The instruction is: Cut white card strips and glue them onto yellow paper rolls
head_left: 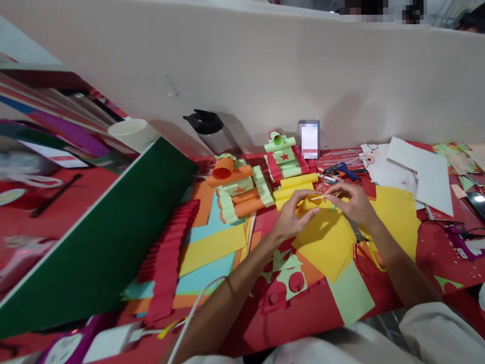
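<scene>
Yellow paper curl (311, 202) is pinched by both hands, left hand (291, 215) and right hand (350, 202); a loosened grip could let it unroll.

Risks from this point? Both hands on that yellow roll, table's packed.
1. The yellow roll is pinched only at its ends by the left hand and right hand; a loose grip could let it spring open.
2. Scissors lie right under the right wrist, so an arm could snag them.
3. The paper tanks stand just beyond the hands and could get knocked.
</scene>
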A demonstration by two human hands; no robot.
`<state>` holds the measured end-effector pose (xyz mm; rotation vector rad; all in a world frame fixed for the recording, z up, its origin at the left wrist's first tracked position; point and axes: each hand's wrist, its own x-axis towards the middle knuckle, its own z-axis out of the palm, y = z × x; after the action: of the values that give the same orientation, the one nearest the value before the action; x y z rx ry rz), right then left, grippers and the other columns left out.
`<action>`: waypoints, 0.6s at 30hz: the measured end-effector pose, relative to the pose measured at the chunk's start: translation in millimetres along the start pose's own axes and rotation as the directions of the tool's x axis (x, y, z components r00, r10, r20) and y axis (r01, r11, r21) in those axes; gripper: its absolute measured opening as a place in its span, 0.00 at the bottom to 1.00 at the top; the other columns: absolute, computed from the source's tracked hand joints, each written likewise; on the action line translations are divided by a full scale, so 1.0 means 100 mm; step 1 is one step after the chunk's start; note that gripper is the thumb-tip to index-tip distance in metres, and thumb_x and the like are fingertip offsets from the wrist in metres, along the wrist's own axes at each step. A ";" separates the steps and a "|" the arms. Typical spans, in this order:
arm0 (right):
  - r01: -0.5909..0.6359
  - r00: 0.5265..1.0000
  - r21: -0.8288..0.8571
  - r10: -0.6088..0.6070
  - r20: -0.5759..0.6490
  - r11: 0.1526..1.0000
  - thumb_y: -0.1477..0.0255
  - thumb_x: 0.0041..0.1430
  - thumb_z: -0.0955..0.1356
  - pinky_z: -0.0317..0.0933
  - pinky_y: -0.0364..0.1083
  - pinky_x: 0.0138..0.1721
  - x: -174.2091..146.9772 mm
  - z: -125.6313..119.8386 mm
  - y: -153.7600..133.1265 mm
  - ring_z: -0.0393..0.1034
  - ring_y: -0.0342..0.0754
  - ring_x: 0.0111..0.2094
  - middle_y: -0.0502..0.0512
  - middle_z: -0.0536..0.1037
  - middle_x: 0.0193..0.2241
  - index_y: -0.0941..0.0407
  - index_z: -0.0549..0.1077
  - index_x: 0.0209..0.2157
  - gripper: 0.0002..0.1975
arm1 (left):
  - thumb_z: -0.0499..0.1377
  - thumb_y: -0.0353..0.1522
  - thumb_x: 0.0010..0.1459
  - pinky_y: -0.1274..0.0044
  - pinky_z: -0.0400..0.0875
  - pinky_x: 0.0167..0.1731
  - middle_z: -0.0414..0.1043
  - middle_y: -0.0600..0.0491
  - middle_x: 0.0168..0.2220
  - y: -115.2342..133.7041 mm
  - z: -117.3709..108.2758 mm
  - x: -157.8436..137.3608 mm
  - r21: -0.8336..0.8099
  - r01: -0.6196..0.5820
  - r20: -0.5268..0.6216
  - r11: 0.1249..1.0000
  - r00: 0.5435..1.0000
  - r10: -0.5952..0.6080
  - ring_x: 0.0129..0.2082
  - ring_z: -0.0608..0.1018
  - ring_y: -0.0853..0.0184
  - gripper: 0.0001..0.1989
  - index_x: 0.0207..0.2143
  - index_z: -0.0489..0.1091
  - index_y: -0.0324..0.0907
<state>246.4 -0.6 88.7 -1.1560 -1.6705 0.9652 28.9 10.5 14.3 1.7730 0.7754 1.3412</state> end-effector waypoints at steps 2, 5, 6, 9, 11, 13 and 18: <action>0.028 0.997 -0.057 -0.024 0.075 0.998 0.65 0.62 0.74 0.71 0.49 0.42 0.14 -0.06 -0.13 0.79 0.49 0.37 0.53 0.84 0.35 0.53 0.81 0.35 0.07 | 0.70 0.37 0.62 0.64 0.75 0.57 0.78 0.43 0.54 -0.05 -0.01 0.03 -0.039 -0.005 -0.019 0.999 1.000 0.004 0.55 0.81 0.56 0.21 0.56 0.72 0.47; 0.049 0.990 -0.073 -0.038 0.135 0.996 0.62 0.62 0.74 0.72 0.49 0.42 0.32 -0.10 -0.23 0.79 0.49 0.37 0.53 0.84 0.35 0.54 0.81 0.35 0.10 | 0.71 0.39 0.61 0.67 0.75 0.55 0.77 0.45 0.54 -0.11 0.01 0.03 -0.099 0.004 -0.077 0.995 0.997 -0.011 0.54 0.81 0.58 0.23 0.55 0.70 0.47; 0.048 0.989 -0.075 -0.037 0.143 0.996 0.61 0.62 0.75 0.72 0.50 0.42 0.36 -0.09 -0.24 0.79 0.50 0.37 0.54 0.84 0.35 0.54 0.81 0.35 0.11 | 0.71 0.39 0.61 0.68 0.75 0.54 0.77 0.45 0.53 -0.13 0.02 0.02 -0.111 0.013 -0.089 0.994 0.996 -0.023 0.54 0.81 0.58 0.23 0.55 0.70 0.47; 0.038 0.988 -0.087 -0.025 0.152 0.996 0.60 0.62 0.75 0.72 0.49 0.43 0.43 -0.05 -0.20 0.79 0.49 0.37 0.55 0.85 0.36 0.54 0.80 0.35 0.11 | 0.70 0.41 0.61 0.69 0.75 0.53 0.77 0.45 0.53 -0.17 0.04 -0.02 -0.126 0.040 -0.103 0.991 0.993 -0.053 0.53 0.81 0.59 0.24 0.55 0.69 0.46; 0.031 0.986 -0.094 -0.015 0.168 0.995 0.62 0.61 0.75 0.72 0.48 0.42 0.44 -0.01 -0.16 0.79 0.49 0.37 0.55 0.84 0.35 0.54 0.81 0.34 0.10 | 0.70 0.41 0.61 0.69 0.75 0.53 0.77 0.46 0.53 -0.18 0.04 -0.05 -0.133 0.043 -0.110 0.990 0.992 -0.058 0.54 0.81 0.59 0.24 0.56 0.69 0.46; 0.023 0.980 -0.103 -0.003 0.197 0.994 0.64 0.61 0.75 0.71 0.47 0.41 0.43 0.02 -0.13 0.79 0.48 0.36 0.54 0.84 0.35 0.54 0.81 0.33 0.08 | 0.70 0.40 0.62 0.69 0.75 0.54 0.77 0.46 0.54 -0.17 0.03 -0.07 -0.144 0.048 -0.110 0.988 0.992 -0.064 0.54 0.81 0.59 0.24 0.57 0.69 0.47; 0.012 0.968 -0.171 0.032 0.249 0.985 0.67 0.62 0.73 0.71 0.47 0.42 0.39 0.02 -0.16 0.79 0.48 0.37 0.54 0.86 0.38 0.54 0.83 0.36 0.06 | 0.70 0.40 0.61 0.67 0.75 0.55 0.76 0.45 0.55 -0.13 -0.03 -0.12 -0.135 0.110 -0.088 0.985 0.989 -0.122 0.55 0.80 0.58 0.25 0.57 0.70 0.47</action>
<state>232.5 32.1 111.7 -1.1936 -1.9845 1.0249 22.9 8.3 -2.8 1.5484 0.8119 1.3746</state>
